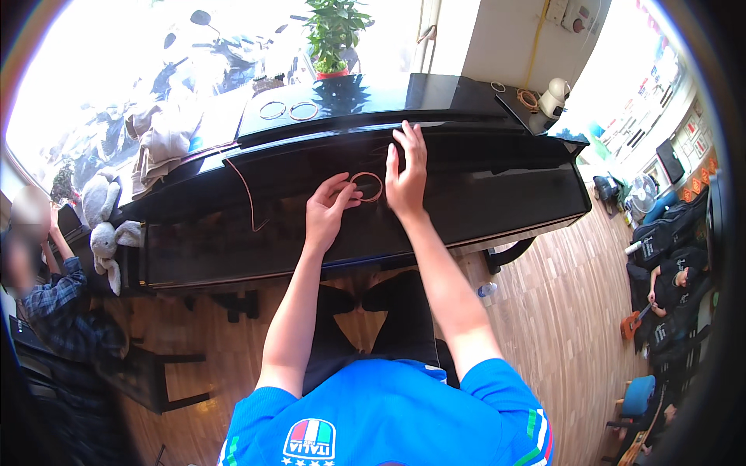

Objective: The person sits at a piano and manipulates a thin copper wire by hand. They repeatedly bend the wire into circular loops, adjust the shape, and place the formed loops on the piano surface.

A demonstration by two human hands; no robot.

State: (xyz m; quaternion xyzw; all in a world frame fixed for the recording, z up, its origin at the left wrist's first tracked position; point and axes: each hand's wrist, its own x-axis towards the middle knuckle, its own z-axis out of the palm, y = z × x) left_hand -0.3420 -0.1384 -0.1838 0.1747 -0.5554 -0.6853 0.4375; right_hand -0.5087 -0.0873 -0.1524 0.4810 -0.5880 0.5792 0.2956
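My left hand [329, 210] pinches a copper-coloured wire coil [381, 186] between thumb and fingers, above the black piano [474, 194]. To the coil's right, my right hand [408, 175] is raised with its fingers stretched out and nothing in them. A loose copper-coloured wire [249, 194] hangs down the piano's front, left of my hands. On the piano top lie two thin wire rings, a left ring [263, 116] and a right ring [292, 117].
A potted plant [330, 39] stands behind the piano. Another wire coil [528, 99] lies by a white camera [554, 97] at the right end. Grey cloth [159, 147] and a plush rabbit [103, 241] are on the left, near a seated person [58, 299]. A bottle [487, 290] is on the floor.
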